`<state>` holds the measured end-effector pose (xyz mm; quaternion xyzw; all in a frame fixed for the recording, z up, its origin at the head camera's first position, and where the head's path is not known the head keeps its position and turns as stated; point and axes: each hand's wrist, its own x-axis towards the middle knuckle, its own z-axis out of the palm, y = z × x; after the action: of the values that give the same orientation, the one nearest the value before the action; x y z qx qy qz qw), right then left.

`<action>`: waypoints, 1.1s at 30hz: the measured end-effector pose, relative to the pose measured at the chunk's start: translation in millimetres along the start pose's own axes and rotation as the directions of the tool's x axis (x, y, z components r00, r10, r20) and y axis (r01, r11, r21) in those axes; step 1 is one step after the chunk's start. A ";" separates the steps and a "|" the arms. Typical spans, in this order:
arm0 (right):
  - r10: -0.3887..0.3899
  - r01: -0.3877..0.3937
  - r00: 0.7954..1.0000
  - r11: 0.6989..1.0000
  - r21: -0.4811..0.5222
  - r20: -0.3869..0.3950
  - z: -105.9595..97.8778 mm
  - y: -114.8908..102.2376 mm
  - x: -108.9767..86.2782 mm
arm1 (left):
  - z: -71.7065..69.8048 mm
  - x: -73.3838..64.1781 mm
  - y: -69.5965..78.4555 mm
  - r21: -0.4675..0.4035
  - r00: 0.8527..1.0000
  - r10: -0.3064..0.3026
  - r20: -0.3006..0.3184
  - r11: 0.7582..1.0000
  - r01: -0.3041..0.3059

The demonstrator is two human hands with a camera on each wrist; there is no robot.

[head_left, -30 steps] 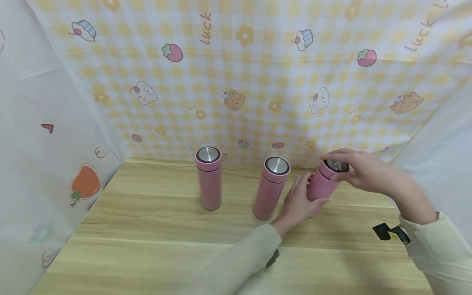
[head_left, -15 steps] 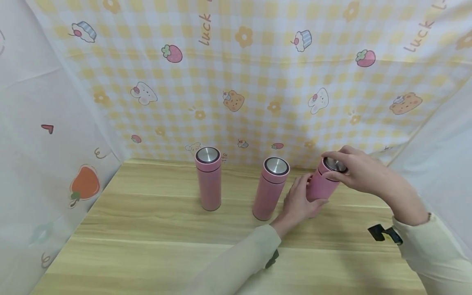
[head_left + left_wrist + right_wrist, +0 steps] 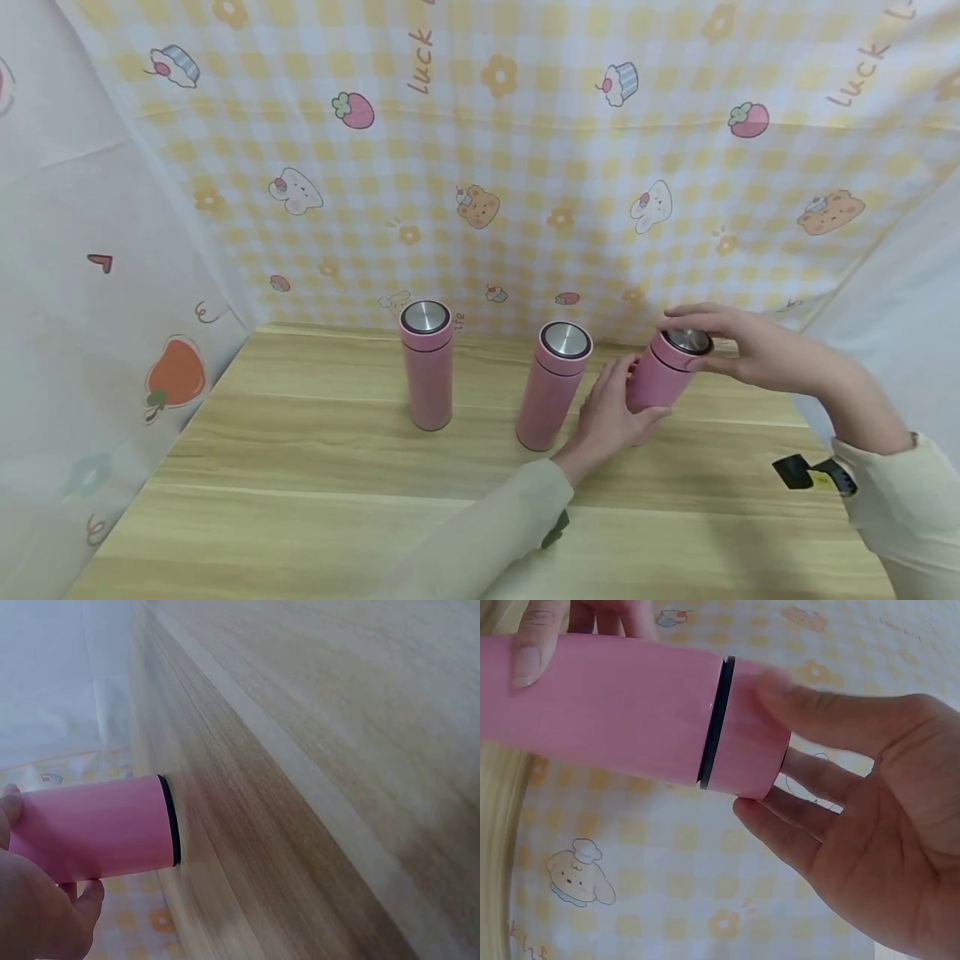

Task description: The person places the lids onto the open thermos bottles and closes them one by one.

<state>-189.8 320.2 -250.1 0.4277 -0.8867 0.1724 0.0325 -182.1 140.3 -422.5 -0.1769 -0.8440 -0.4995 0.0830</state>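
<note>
The rightmost pink thermos flask [image 3: 649, 385] stands on the wooden table, with a steel-topped lid [image 3: 689, 340]. My left hand [image 3: 609, 412] grips its body, thumb in front and fingers behind. In the left wrist view the flask's black-edged base [image 3: 171, 821] meets the tabletop. My right hand [image 3: 765, 350] holds the lid from the right side, thumb on the near side and fingers curled round the far rim. A dark ring [image 3: 717, 724] between lid and body shows in the right wrist view. The lid appears seated on the body.
Two more pink thermos flasks stand upright and lidded to the left, a middle one [image 3: 553, 400] and a left one [image 3: 429, 375]. A yellow checked cloth [image 3: 420, 167] hangs behind the table [image 3: 300, 467]; white cloth [image 3: 90, 333] hangs at the left side.
My right hand first shifted left over the lid with its wrist, then swung back right, the wrist now farther out. My left hand has kept its grip on the flask, which stays in place.
</note>
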 end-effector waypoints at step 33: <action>0.079 -0.099 0.993 0.963 -0.249 -0.090 10.8 -13.1 9.9 | -0.9 -2.3 2.2 -0.009 1.000 -0.020 -0.004 1.000 0.020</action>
<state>-185.0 301.7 -254.6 0.3726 -0.9177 0.0762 0.1143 -179.1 140.0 -421.0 -0.1679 -0.8434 -0.5042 0.0790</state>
